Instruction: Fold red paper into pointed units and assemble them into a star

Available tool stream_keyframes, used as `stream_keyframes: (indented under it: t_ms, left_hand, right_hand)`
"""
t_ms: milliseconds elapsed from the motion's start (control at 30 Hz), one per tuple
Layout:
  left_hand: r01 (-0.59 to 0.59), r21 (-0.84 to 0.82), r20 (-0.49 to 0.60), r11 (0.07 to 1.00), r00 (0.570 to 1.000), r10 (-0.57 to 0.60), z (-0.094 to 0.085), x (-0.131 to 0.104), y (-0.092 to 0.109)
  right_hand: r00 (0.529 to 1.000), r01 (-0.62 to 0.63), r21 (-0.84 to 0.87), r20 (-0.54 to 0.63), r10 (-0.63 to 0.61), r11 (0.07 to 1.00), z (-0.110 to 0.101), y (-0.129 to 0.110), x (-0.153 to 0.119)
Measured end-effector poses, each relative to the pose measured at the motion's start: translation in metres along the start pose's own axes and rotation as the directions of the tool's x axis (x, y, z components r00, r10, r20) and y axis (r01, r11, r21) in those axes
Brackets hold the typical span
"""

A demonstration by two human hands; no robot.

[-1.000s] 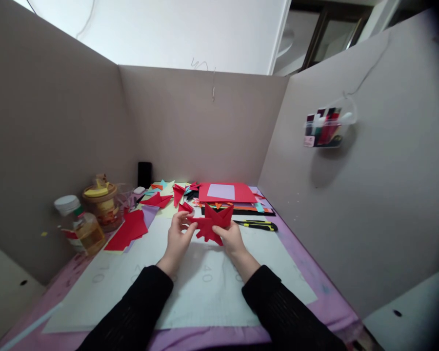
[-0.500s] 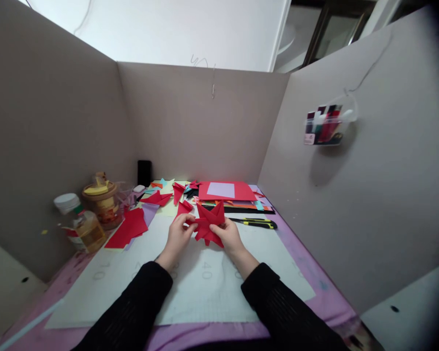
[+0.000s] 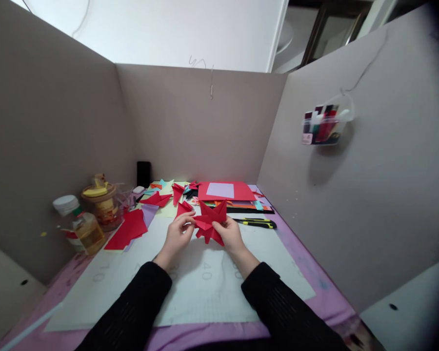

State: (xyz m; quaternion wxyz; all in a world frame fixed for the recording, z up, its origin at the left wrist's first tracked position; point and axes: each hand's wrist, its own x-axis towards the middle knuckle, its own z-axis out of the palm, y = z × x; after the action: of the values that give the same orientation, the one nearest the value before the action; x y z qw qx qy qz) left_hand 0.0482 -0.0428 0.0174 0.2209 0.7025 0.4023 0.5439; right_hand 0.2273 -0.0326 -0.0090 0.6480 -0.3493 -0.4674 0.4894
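A red folded-paper origami piece (image 3: 209,220) with several pointed flaps is held up above the white mat, between my two hands. My right hand (image 3: 229,235) grips its right side, thumb on the front face. At its left edge, my left hand (image 3: 178,235) pinches a flap between thumb and fingertips. Just behind my left fingers lies another red folded piece (image 3: 184,208). More red folded pieces (image 3: 156,199) rest farther back on pale yellow paper.
A stack of coloured paper (image 3: 247,191) lies at the back, with a black-and-yellow utility knife (image 3: 258,223) before it. Red sheets (image 3: 128,229), a bottle (image 3: 88,231) and a lidded jar (image 3: 104,204) stand left. A phone (image 3: 144,173) leans against the back panel. Side panels enclose the table.
The flap on the left of the red origami has shifted and the piece is turned slightly. Both hands keep hold of it in nearly the same place.
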Motion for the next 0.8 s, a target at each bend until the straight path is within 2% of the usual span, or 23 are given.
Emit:
stream_keyframes:
  t_ms: [200, 467, 667, 800]
  left_hand:
    - [0.001, 0.058, -0.005, 0.998, 1.0, -0.001, -0.003, 0.003, -0.003]
    - [-0.053, 0.149, 0.04, 0.987, 0.998, 0.048, -0.007, 0.002, -0.013]
    - [-0.028, 0.15, 0.072, 0.988, 0.997, 0.017, -0.01, 0.002, -0.008]
    - [0.012, 0.124, 0.052, 0.992, 0.998, -0.019, -0.012, 0.004, -0.003]
  right_hand:
    - [1.0, 0.006, -0.022, -0.01, -0.006, 1.0, -0.001, 0.0, 0.001]
    - [0.999, 0.007, -0.052, -0.035, -0.008, 0.999, -0.002, 0.001, 0.002]
    - [0.999, -0.025, -0.05, -0.033, 0.023, 0.998, -0.005, 0.006, 0.004]
    - [0.998, -0.059, -0.014, 0.0, 0.059, 0.998, -0.004, 0.004, 0.003]
